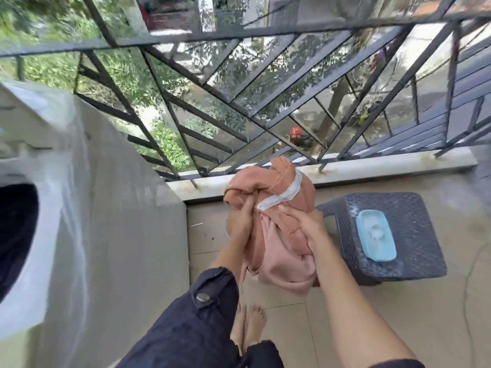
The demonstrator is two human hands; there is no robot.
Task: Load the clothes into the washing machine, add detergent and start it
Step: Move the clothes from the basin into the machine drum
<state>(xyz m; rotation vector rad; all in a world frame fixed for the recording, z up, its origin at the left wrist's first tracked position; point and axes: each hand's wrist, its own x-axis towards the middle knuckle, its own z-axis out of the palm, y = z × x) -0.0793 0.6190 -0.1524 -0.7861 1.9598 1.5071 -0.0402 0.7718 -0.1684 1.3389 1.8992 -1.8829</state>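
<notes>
The left hand and right hand hold a pink garment in mid-air, right of the washing machine. Their fingers grip the cloth, probably bunching it to fit the drum opening. A blue tub sits on the stool.

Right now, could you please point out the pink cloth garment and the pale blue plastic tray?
Pink cloth garment [281,261]: head view, lower folds.
Pale blue plastic tray [380,258]: head view, near rim.

One washing machine, one pink garment, one stool, one blue tub, two hands.
</notes>
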